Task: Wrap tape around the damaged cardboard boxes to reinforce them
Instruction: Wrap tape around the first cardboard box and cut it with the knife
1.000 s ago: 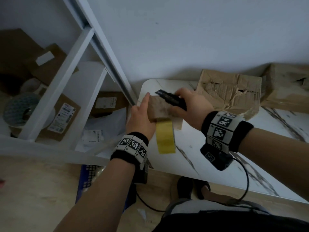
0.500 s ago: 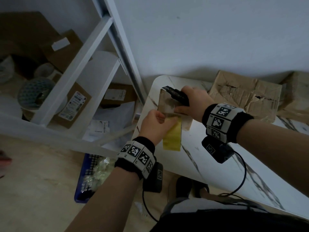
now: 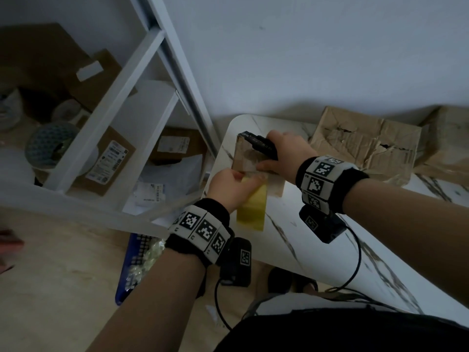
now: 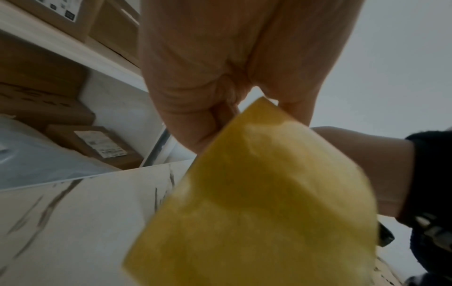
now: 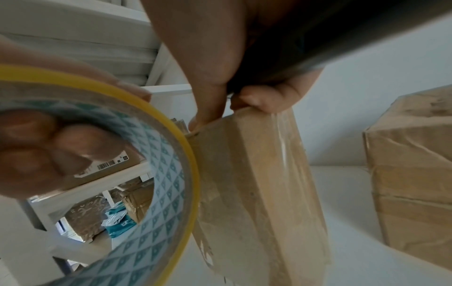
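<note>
A small cardboard box (image 3: 245, 158) stands on end at the left corner of the white marble table (image 3: 304, 237). My right hand (image 3: 269, 158) pinches its top edge and also holds a black utility knife (image 3: 261, 144) in the palm. In the right wrist view, clear tape shines on the box (image 5: 257, 174), with thumb and finger on its upper edge. My left hand (image 3: 241, 180) grips a yellow tape roll (image 3: 252, 209) against the box's near face, fingers (image 5: 36, 151) hooked through the core. The roll (image 4: 269, 203) fills the left wrist view and hides the box.
Two crumpled, torn cardboard boxes (image 3: 363, 143) (image 3: 446, 141) lie at the back of the table by the wall. A white shelf frame (image 3: 106, 128) with parcels stands left of the table. A blue basket (image 3: 134, 265) sits on the floor under the corner.
My left hand left the box's left side and came round to its near face, bringing the tape roll up against it. The right hand kept its hold on top.
</note>
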The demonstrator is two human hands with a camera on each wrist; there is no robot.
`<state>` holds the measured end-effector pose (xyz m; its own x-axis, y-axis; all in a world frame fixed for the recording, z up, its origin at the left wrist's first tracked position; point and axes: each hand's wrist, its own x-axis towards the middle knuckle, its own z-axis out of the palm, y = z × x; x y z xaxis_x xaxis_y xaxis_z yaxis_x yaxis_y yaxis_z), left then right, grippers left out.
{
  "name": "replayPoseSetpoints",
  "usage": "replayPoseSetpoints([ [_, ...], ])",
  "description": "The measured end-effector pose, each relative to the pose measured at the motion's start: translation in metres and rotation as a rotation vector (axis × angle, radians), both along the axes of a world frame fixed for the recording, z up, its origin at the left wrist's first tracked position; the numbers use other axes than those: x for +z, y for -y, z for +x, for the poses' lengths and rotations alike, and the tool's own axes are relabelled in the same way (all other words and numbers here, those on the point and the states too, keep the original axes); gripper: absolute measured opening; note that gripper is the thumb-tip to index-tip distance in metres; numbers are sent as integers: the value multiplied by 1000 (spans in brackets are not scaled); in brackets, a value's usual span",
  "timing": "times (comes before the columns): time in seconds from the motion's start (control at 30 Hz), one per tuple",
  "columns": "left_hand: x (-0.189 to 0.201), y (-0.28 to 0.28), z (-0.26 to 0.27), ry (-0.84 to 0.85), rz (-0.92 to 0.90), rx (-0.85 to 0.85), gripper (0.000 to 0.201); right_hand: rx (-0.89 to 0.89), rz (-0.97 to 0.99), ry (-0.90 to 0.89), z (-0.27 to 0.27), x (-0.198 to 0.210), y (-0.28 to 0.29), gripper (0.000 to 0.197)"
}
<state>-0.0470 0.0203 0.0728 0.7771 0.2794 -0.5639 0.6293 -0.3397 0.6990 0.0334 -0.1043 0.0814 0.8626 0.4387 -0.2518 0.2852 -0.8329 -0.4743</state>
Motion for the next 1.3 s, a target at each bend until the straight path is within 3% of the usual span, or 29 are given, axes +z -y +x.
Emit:
replayPoseSetpoints([
  [0.23,-3,0,-3,-9,115,-41,54,5,-10,-10,-1,2,0,48],
  [0.37,-6,3,-4,10,118,18,54,1,-37,-39,-5,10,0,41],
  [0.53,-12,2,-2,23,93,72,49,114,-84,-23,-13,38,20,35],
  [0.7,-15,-3,-4,30,31,111,36,282,-318,103,-27,57,23,23],
  [0.93,-15,-2,-7,36,21,128,42,347,-491,149,-42,64,4,25],
  [1.3,-16,-5,-7,65,81,73,39,337,-538,161,-63,75,-9,20],
])
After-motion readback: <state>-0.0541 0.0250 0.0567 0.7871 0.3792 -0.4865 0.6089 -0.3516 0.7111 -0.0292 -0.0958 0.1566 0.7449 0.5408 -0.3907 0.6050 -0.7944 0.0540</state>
